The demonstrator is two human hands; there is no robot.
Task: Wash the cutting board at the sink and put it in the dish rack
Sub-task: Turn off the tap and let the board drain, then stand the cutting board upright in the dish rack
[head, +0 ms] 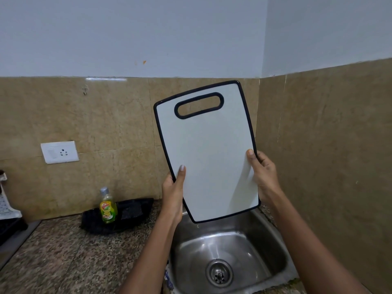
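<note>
A white cutting board (206, 151) with a black rim and an oval handle hole at its top is held upright above the steel sink (191, 247), tilted a little to the left. My left hand (172, 194) grips its lower left edge, thumb on the front face. My right hand (264, 174) grips its right edge, thumb on the front. A water drop hangs under the board's bottom corner. At the far left edge, part of a white and black dish rack (6, 211) shows. The tap is hidden behind the board.
A yellow dish soap bottle (108, 206) stands in a black tray (131, 213) on the speckled granite counter (63, 257) left of the sink. A wall socket (59, 152) sits on the tan tiles. A tiled side wall (331, 166) closes in on the right.
</note>
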